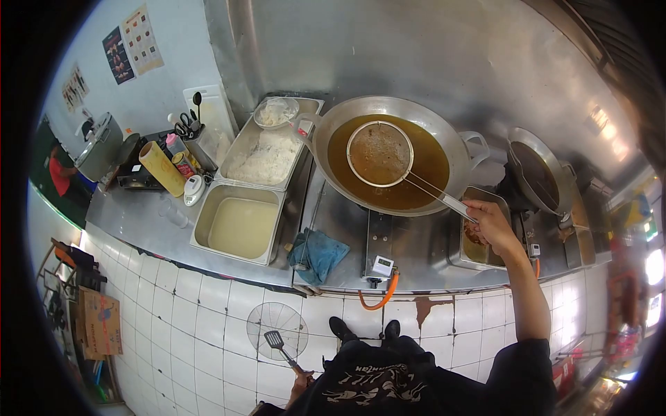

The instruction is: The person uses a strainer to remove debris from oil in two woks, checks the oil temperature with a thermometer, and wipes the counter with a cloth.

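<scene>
My right hand is closed around the handle of a round mesh strainer. The strainer's bowl is over the brown oil in a large wok, with bubbles and small bits showing in the mesh. Below that hand stands a rectangular metal pan with browned fried bits in it. Low in the view, my left hand grips a black slotted spatula by its handle, in front of the counter and above the floor.
Left of the wok are a tray of white flour with a bowl and a tray of pale batter. A blue cloth lies at the counter edge. An orange hose hangs there. Another wok stands right.
</scene>
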A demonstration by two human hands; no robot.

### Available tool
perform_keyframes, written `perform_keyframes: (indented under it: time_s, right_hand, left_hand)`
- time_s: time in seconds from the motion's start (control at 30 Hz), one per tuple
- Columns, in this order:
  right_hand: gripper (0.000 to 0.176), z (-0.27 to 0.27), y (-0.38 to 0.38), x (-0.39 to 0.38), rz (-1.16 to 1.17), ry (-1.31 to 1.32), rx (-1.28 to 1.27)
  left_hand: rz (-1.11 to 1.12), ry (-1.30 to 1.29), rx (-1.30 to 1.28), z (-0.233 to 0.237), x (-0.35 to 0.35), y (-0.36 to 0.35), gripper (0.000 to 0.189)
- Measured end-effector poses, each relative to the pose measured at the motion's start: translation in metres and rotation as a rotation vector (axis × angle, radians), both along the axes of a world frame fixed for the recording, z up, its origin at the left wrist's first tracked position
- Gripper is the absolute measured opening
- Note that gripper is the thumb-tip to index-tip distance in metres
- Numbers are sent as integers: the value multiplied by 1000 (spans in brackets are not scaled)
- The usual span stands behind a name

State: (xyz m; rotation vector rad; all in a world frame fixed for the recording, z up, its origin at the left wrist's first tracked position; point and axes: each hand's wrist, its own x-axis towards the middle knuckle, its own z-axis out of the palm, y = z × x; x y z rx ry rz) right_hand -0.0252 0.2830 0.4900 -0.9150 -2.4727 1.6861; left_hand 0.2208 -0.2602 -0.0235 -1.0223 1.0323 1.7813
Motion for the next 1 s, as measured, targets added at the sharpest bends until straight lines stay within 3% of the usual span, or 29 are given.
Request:
perform_keyframes:
  time_s: [0.03,0.1,0.2,0.23,0.3,0.43,0.57,0.63,0.67,0.7,0.77,0.8,0.87,0.9,0.97,1.0]
  right_hand:
    - [29,1,0,1,-2,2,0]
    - [31,4,-1,2,-14,-10,-29]
    - [33,15,-3,5,-62,-14,-247]
    - [33,19,-4,6,-65,-10,-251]
    - [34,25,-5,7,-34,59,-344]
    - [33,15,-2,5,-19,122,-429]
    - [30,-12,-3,4,-116,-10,-368]
    - [33,-18,1,5,-134,-46,-306]
    - [33,-14,5,5,-131,-49,-305]
    - [31,-3,8,6,-99,-4,-288]
    - [30,21,7,6,-73,33,-273]
    - [27,36,3,6,-107,102,-267]
    - [24,45,5,4,-147,170,-258]
    - [22,45,8,3,-100,182,-271]
    - [20,41,11,3,-47,187,-277]
    - [19,30,12,1,-73,130,-263]
  left_hand:
    - [-2,2,0,-9,1,-4,24]
    - [-215,186,-37,-37,8,-15,28]
    - [-534,465,-99,-68,12,-32,54]
    - [-539,468,-103,-56,13,-29,54]
    - [-212,472,-78,-11,17,-19,18]
    - [-454,321,-370,39,-13,-2,27]
    - [-652,171,-565,66,-24,9,38]
    - [-665,392,-603,73,-16,10,43]
    - [-395,1139,-361,80,-1,3,24]
    - [-393,1136,-360,61,3,-2,24]
    - [-764,613,-497,24,0,-9,46]
    - [-770,608,-496,45,-7,0,46]
    - [-594,155,-535,88,-28,24,44]
    - [-599,152,-531,72,-25,19,44]
    - [-370,74,-300,33,-14,12,48]
    - [-362,67,-293,40,-14,19,48]
